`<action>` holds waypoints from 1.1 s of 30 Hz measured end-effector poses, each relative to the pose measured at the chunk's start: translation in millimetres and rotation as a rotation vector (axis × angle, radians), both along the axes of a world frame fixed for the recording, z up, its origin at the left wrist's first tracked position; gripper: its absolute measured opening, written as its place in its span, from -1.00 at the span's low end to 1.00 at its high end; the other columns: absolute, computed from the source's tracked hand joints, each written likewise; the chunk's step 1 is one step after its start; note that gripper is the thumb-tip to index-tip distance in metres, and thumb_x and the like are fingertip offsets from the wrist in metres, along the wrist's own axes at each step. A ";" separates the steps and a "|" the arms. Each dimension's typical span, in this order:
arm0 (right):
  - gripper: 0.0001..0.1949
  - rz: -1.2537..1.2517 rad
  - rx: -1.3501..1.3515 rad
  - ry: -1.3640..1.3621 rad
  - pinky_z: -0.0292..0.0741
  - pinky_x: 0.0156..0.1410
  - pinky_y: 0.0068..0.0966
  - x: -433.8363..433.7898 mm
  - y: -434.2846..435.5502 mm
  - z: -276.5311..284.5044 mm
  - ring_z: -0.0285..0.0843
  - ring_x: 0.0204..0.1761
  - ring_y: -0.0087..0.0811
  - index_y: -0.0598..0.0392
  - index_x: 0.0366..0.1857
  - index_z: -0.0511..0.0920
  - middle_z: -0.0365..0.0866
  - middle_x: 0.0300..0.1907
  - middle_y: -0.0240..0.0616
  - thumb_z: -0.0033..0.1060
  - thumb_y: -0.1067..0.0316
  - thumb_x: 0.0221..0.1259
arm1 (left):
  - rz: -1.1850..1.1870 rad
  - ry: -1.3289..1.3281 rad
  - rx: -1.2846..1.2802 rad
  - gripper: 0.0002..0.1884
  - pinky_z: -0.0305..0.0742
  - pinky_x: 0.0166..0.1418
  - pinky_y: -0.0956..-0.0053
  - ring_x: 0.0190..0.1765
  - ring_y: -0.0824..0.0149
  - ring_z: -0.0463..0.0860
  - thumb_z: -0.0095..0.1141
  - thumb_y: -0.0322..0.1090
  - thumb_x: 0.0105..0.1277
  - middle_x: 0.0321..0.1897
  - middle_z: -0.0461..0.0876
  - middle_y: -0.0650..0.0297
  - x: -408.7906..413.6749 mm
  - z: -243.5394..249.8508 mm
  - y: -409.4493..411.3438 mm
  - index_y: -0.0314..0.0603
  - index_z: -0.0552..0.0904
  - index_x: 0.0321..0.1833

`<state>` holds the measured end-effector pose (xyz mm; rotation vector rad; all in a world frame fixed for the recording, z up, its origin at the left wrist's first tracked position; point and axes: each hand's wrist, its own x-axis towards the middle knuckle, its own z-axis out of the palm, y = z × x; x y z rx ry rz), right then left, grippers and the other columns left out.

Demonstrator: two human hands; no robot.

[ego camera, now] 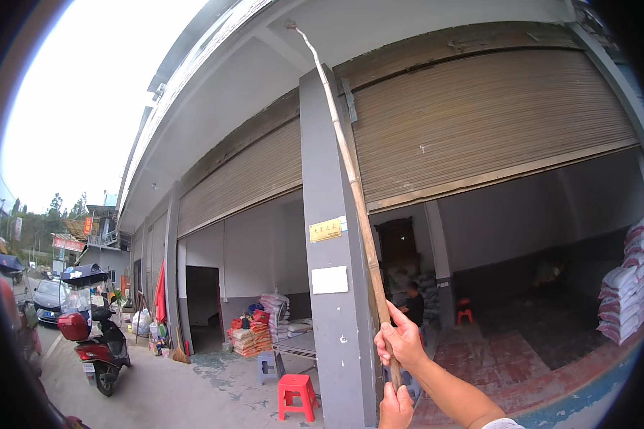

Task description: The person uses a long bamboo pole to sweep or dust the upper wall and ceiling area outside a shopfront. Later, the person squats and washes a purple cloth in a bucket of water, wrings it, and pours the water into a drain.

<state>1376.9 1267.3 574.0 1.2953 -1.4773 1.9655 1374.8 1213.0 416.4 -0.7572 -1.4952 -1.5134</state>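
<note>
A long bamboo pole (360, 212) rises from the bottom middle and leans up to the left, with a slight bend near its thin end. Its dark, bushy tip (290, 24) is close to the white underside of the overhang (279, 40); whether it touches cannot be told. My right hand (402, 340) grips the lower pole, thumb and fingers wrapped round it. Just below, my left hand (396, 408) holds the butt end, partly cut off by the frame. Behind the pole stands a grey pillar (330, 177) bearing a gold plaque (326, 229) and a white sheet (330, 279).
Rolled metal shutters (488, 118) hang over two openings. A red plastic stool (296, 397) and a table (295, 345) stand left of the pillar. Stacked sacks (625, 289) line the right side. A scooter (102, 343) is parked left; a person (414, 303) is inside.
</note>
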 end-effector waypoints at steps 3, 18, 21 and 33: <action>-0.40 -0.063 -0.148 0.023 0.43 -0.58 -0.60 7.1 5.9 9.3 0.36 -0.66 -0.57 -0.20 0.52 0.00 0.50 -0.47 -0.24 -0.05 0.30 0.48 | -0.170 -0.262 -0.076 -0.76 0.33 -0.50 0.07 -0.59 -0.09 0.48 -0.14 -0.20 0.47 -0.66 0.44 -0.05 17.6 0.9 -4.4 -0.29 0.43 -0.15; -0.44 -0.098 -0.217 0.111 0.21 -0.67 -0.68 -3.9 -96.4 170.3 0.10 -0.70 -0.69 -0.37 0.53 -0.05 0.23 -0.59 -0.47 -0.24 0.28 0.53 | 0.236 0.133 -0.043 -0.76 0.41 -0.40 0.07 -0.44 -0.16 0.60 -0.08 -0.18 0.48 -0.55 0.55 -0.03 -15.5 162.7 -107.8 -0.26 0.45 -0.19; -0.44 -0.163 -0.157 0.058 0.21 -0.69 -0.67 -25.7 -121.7 189.4 0.12 -0.70 -0.68 -0.35 0.52 -0.04 0.24 -0.58 -0.45 -0.21 0.27 0.52 | 0.289 0.043 -0.001 -0.73 0.43 -0.33 0.06 -0.41 -0.17 0.60 -0.11 -0.17 0.50 -0.54 0.57 -0.04 -10.6 182.5 -119.5 -0.27 0.45 -0.18; -0.40 -0.076 0.013 -0.139 0.23 -0.66 -0.64 -9.2 -81.0 65.7 0.14 -0.69 -0.65 -0.41 0.53 -0.08 0.23 -0.57 -0.44 -0.20 0.31 0.50 | 0.302 0.022 -0.013 -0.78 0.40 -0.47 0.14 -0.54 -0.04 0.58 -0.08 -0.21 0.46 -0.64 0.51 0.04 -4.3 41.6 -73.5 -0.25 0.41 -0.15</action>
